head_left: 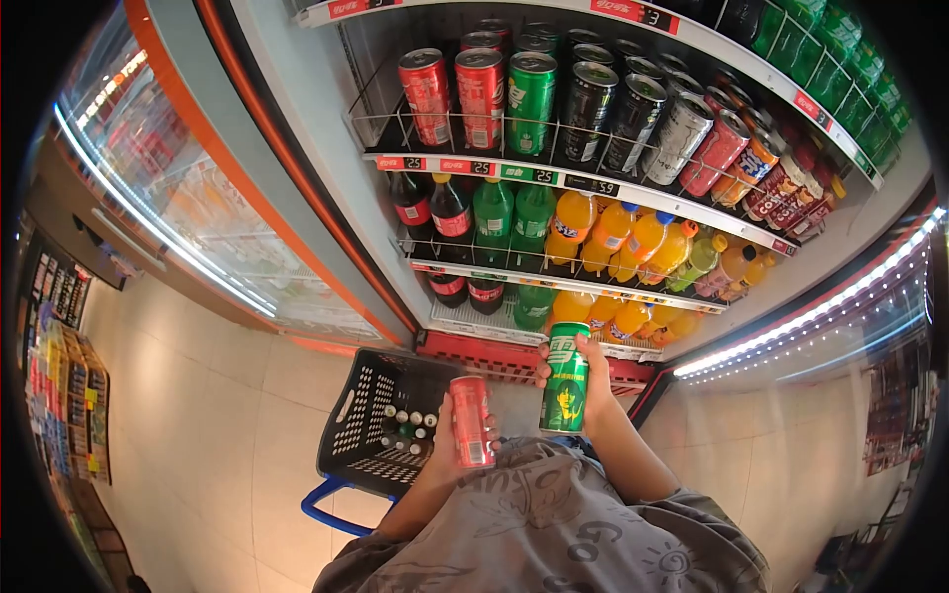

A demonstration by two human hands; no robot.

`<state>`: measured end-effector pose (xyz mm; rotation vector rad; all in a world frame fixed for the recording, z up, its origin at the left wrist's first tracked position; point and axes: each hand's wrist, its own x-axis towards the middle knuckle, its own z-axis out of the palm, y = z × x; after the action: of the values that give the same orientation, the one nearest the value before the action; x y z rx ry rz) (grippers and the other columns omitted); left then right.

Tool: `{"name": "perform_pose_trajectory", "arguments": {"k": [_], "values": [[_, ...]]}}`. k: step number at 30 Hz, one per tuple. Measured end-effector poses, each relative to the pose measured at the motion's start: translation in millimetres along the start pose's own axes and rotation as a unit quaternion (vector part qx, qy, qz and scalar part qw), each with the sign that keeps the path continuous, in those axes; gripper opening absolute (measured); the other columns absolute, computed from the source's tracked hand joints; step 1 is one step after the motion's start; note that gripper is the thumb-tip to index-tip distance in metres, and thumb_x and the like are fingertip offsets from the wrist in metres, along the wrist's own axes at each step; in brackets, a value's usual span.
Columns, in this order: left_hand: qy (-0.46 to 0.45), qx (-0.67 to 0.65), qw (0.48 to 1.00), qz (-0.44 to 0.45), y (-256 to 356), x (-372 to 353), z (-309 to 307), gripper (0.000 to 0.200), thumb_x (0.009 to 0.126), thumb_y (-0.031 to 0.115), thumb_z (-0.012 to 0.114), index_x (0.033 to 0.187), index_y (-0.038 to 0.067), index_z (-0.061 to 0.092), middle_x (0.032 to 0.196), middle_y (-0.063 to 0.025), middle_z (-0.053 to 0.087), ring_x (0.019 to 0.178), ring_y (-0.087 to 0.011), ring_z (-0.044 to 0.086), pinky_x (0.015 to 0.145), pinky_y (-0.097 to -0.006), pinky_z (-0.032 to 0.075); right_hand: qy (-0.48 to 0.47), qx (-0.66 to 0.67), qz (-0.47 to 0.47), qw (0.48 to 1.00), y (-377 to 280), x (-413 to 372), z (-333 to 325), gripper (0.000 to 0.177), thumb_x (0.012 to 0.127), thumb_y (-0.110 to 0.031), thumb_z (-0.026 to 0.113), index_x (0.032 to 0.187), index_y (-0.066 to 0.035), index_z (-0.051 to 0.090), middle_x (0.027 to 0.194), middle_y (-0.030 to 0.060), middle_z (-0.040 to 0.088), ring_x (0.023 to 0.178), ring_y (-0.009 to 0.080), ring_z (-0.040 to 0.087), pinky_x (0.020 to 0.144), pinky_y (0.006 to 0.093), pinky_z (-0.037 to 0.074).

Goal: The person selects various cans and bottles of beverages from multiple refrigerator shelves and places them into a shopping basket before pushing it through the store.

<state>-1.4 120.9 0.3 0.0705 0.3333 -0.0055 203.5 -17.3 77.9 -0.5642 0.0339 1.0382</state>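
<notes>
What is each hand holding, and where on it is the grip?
The left hand holds a red soda can around its middle-to-lower sides; the right hand holds a green soda can around its upper half.

We've got bright light here: a white strip [148,229] glares down the left glass door [188,168], a second strip [813,312] blazes at right, the floor [198,395] glows warm, the shelves [593,184] bow, corners fall black, and the green can [564,381] reads crisp while edges go soft.
</notes>
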Motion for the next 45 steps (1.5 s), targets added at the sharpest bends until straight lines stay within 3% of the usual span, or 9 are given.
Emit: {"name": "perform_pose_trajectory", "arguments": {"k": [14,18,23,30,31,34,35,41,45], "values": [[0.049,0.012,0.998,0.03,-27.7,-7.2,2.8,0.062,0.094,0.068,0.042,0.126,0.016,0.053,0.091,-0.0102,0.061,0.076,-0.0246,0.06,0.071,-0.0418,0.052,0.066,-0.108,0.054,0.99,-4.4,-7.9,-25.0,0.041,0.093,-0.038,0.061,0.11,-0.001,0.058,0.098,0.0137,0.066,0.085,0.028,0.068,0.074,0.0412,0.058],[0.067,0.063,0.996,0.016,-46.0,-2.1,16.0,0.068,0.092,0.071,0.039,0.131,0.016,0.051,0.09,-0.0074,0.057,0.077,-0.0215,0.056,0.071,-0.039,0.049,0.064,-0.141,0.004,0.988,-6.4,-13.0,-37.5,0.04,0.093,-0.028,0.062,0.121,-0.002,0.05,0.103,0.015,0.066,0.09,0.0275,0.067,0.079,0.043,0.058],[0.066,0.073,0.995,0.001,-64.9,6.3,16.2,0.069,0.094,0.069,0.037,0.133,0.014,0.05,0.091,-0.0095,0.058,0.076,-0.0239,0.057,0.071,-0.0412,0.049,0.065,-0.267,-0.034,0.961,-17.5,-28.1,-34.7,0.043,0.086,-0.013,0.071,0.123,-0.005,0.05,0.1,0.0056,0.063,0.088,0.0154,0.062,0.077,0.0317,0.052],[0.068,0.051,0.996,0.024,-94.5,9.5,15.1,0.07,0.094,0.069,0.036,0.135,0.014,0.049,0.091,-0.0109,0.059,0.077,-0.0252,0.058,0.073,-0.0418,0.05,0.013,-0.554,-0.097,0.827,-16.7,-29.5,-44.7,0.054,0.076,-0.018,0.082,0.123,-0.005,0.057,0.103,0.0072,0.066,0.091,0.0166,0.063,0.083,0.0314,0.051],[0.075,0.041,0.996,0.032,-98.3,7.7,13.5,0.068,0.094,0.069,0.038,0.132,0.013,0.05,0.092,-0.0112,0.06,0.077,-0.0254,0.06,0.073,-0.0422,0.051,0.013,-0.595,-0.104,0.797,-12.5,-27.9,-48.2,0.058,0.072,-0.02,0.084,0.121,-0.005,0.058,0.109,0.0113,0.066,0.098,0.0239,0.064,0.088,0.0356,0.051],[0.103,0.01,0.993,0.054,-107.6,-0.9,3.7,0.066,0.093,0.067,0.043,0.126,0.01,0.054,0.092,-0.0121,0.064,0.076,-0.0261,0.064,0.072,-0.0434,0.055,-0.003,-0.729,-0.15,0.668,3.8,-22.4,-56.4,0.07,0.064,-0.022,0.088,0.125,-0.006,0.057,0.11,0.0132,0.064,0.102,0.0274,0.062,0.091,0.0386,0.049],[0.12,-0.001,0.991,0.061,-109.4,-5.3,-3.3,0.067,0.093,0.067,0.043,0.124,0.009,0.055,0.092,-0.0123,0.064,0.076,-0.0266,0.064,0.072,-0.0438,0.056,-0.018,-0.733,-0.145,0.664,8.5,-19.9,-53.0,0.077,0.06,-0.025,0.089,0.127,-0.008,0.057,0.114,0.0173,0.062,0.109,0.034,0.059,0.094,0.0419,0.047],[0.172,-0.06,0.971,0.155,-112.2,-42.2,-8.4,0.066,0.093,0.068,0.043,0.115,0.007,0.057,0.09,-0.0139,0.065,0.076,-0.0278,0.066,0.07,-0.0433,0.057,-0.106,-0.771,-0.106,0.619,52.1,17.6,-75.0,0.072,0.063,-0.027,0.087,0.125,-0.007,0.057,0.115,0.0171,0.06,0.113,0.0357,0.056,0.094,0.0456,0.047],[0.178,-0.099,0.962,0.183,-107.8,-54.9,-34.4,0.066,0.093,0.068,0.043,0.117,0.008,0.056,0.092,-0.0148,0.065,0.078,-0.0282,0.067,0.071,-0.043,0.057,-0.136,-0.767,-0.048,0.626,78.5,44.3,-57.2,0.066,0.065,-0.008,0.086,0.124,-0.004,0.057,0.118,0.0145,0.062,0.107,0.0269,0.063,0.092,0.0375,0.05]]}}
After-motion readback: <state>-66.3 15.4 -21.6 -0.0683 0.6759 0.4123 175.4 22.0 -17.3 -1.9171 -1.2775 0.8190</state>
